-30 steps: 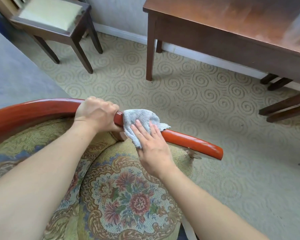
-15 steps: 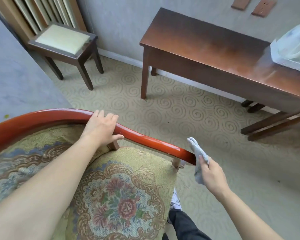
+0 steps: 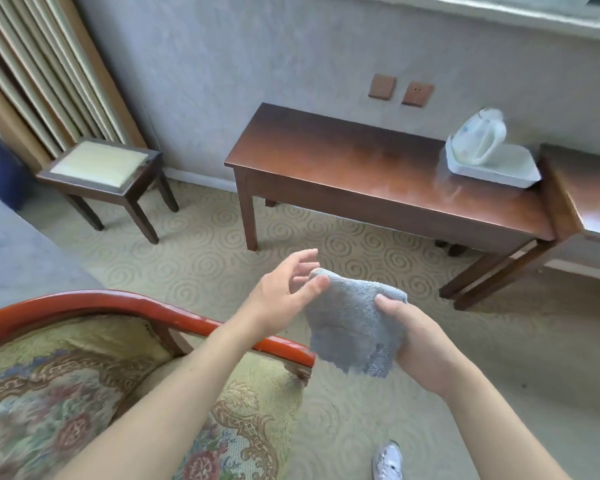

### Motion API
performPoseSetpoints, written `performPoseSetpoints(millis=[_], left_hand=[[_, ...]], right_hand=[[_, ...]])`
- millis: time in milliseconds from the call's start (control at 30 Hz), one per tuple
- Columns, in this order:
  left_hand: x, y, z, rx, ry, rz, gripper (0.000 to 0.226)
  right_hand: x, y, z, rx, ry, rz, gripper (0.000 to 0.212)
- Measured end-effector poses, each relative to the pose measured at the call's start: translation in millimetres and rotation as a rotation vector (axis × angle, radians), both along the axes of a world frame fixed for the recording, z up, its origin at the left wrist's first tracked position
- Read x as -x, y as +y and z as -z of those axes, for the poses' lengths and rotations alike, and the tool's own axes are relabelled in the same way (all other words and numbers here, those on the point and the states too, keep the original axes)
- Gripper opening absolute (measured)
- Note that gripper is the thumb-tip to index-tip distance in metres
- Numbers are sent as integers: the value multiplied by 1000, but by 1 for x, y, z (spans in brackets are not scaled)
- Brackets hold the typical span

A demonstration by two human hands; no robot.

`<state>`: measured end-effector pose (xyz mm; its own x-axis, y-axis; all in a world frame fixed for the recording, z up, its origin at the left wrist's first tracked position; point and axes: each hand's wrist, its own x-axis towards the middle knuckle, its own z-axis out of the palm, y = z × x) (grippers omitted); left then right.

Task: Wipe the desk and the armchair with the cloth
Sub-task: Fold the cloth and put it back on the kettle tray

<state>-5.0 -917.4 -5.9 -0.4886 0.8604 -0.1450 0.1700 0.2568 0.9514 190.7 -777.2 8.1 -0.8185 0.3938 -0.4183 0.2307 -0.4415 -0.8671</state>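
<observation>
Grey plush cloth (image 3: 355,327), soft-napped and crumpled into a rough square, held in mid-air at centre frame, above the carpet and clear of the armchair. Right hand (image 3: 418,344) grips its lower right side, thumb pressed on top; left hand (image 3: 284,289) pinches the upper left corner with the thumb, remaining fingers loosely spread. Armchair (image 3: 146,311), lower left: glossy red-lacquered curved rail, floral tapestry seat, cut off by the frame edge. Desk surface (image 3: 343,157), centre right: polished dark wood, rectangular, its right legs partly hidden. On it, a translucent plastic jug (image 3: 478,140) in a white tray (image 3: 506,168), both blurred. Small cushioned stool (image 3: 101,168), upper left. Swirl-patterned beige carpet (image 3: 205,258). Half a second earlier the left hand rested on the rail and the right alone held the cloth at the rail's end.
</observation>
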Motion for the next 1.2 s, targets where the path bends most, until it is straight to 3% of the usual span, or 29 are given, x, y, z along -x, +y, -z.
performPoseSetpoints(millis=[100,200,300,400,600,867,1000,1200], left_hand=[[-39,52,-21,-54,-134,20,44],[-79,106,-41,-133,-103,0,29],[-118,165,-57,-156,-13,-46,33],[-155,220,-70,-159,61,-77,44],[-210,308,-86,-209,28,-45,55],[-202,408,-86,-163,-119,84,63],[-175,465,-66,-188,-244,194,34],[-140,574,-48,-276,-330,227,21]], right_hand=[[-33,43,-16,15,76,-5,48],[-72,95,-22,23,164,-34,52],[-114,147,-37,-38,197,57,47],[-158,199,-52,-242,144,93,40],[-209,289,-76,-386,157,110,21],[-205,388,-74,-306,149,211,37],[-184,449,-71,-221,163,284,35],[-157,541,-64,-202,129,231,33]])
